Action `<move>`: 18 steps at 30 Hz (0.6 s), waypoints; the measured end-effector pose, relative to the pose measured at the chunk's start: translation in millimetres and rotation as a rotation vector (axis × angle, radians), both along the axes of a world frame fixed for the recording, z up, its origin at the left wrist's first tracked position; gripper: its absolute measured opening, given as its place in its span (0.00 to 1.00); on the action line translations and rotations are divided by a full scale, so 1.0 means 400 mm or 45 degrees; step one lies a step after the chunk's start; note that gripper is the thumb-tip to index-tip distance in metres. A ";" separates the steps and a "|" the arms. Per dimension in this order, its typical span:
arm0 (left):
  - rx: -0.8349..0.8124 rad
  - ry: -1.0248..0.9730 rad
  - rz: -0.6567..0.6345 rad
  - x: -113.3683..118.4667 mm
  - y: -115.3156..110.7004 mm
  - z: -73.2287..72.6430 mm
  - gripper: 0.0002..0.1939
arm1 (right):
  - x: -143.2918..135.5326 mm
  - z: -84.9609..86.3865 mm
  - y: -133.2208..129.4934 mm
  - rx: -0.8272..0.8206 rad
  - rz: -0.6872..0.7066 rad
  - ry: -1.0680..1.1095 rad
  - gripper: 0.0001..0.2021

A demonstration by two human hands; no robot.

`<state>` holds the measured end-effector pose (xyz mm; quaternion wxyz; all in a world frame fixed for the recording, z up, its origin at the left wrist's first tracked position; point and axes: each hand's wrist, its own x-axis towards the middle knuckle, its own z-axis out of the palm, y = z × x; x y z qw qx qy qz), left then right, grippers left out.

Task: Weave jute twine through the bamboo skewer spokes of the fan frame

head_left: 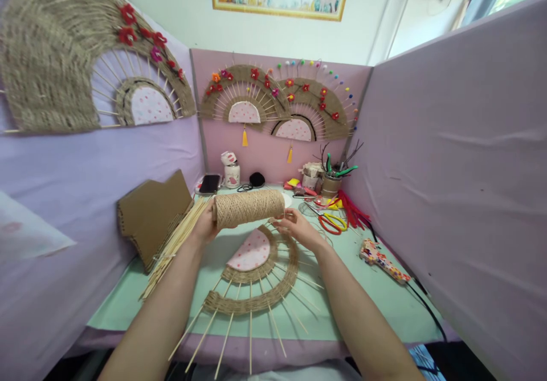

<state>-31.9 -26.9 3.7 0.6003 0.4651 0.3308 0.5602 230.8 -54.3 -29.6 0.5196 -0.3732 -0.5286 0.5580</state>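
Note:
My left hand (207,224) is closed around the left end of a large spool of jute twine (250,207), held sideways above the table. At the spool's other end, my right hand (296,225) has its fingers bent together, pinching what looks like a strand of the twine; the fingertips are small and partly hidden. Beneath both hands lies a half-woven fan (260,301), its thin sticks spreading toward me, with two bands of woven twine. A white half-round patch with pink spots (252,251) covers the fan's centre.
A bundle of thin sticks (175,247) and cut cardboard (154,210) lie left. Scissors (333,221), red fuzzy stems (352,210) and a patterned glue gun (384,261) with a cord lie right. A phone (209,184) and a tool pot (331,185) stand behind; finished fans (55,56) hang around.

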 end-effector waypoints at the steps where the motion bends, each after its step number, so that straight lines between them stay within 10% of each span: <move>1: 0.018 -0.006 0.012 -0.001 0.000 0.000 0.19 | -0.009 -0.004 0.000 -0.029 0.035 -0.016 0.19; 10: -0.128 0.042 -0.280 -0.047 0.002 -0.024 0.19 | 0.130 0.013 0.048 0.030 -0.226 0.571 0.11; 18: -0.039 -0.190 0.136 -0.054 0.031 -0.014 0.17 | 0.202 0.008 0.076 0.015 -0.709 1.082 0.11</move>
